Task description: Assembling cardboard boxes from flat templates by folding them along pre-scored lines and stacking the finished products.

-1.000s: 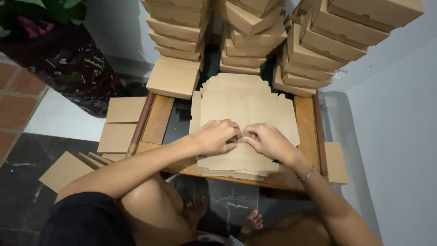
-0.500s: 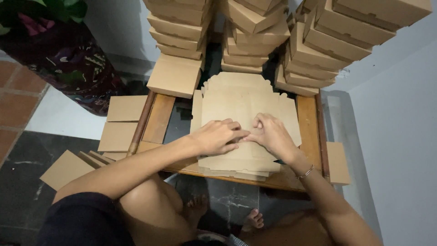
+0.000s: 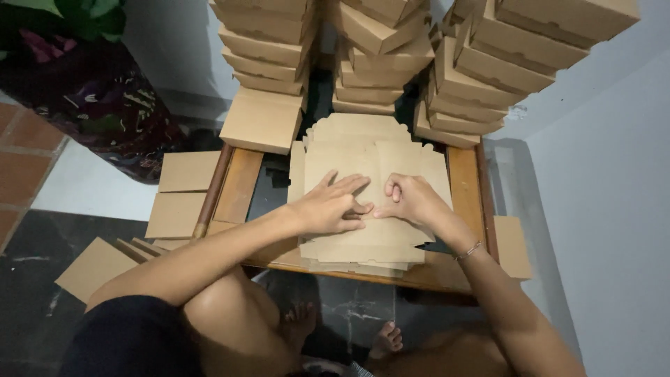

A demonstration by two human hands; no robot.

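On the far left a dark patterned cloth (image 3: 105, 105) lies by the wall, with red floor tiles (image 3: 21, 167) below it; nearer, flat cardboard pieces (image 3: 185, 192) sit on the floor just beside the table (image 3: 237, 185), and more lean at its lower left corner. A closed box (image 3: 264, 120) rests on the table's back left edge, in front of three stacks of folded boxes (image 3: 380, 63) that rise against the wall. In the middle of the table lies a pile of flat box blanks (image 3: 363, 244), its top sheet unfolded and partly hanging over the near edge. The left hand (image 3: 331, 206) lies palm down on the top sheet, fingers spread and flat, gripping nothing. The right hand (image 3: 412, 199) touches the same sheet just beside it, fingers curled under with the thumb tip meeting the left hand's fingertips; whether it pinches a flap I cannot tell. A thin bracelet (image 3: 469, 249) circles the right wrist. Further right another flat piece (image 3: 513, 246) lies off the table's edge, near the pale wall (image 3: 607, 209)
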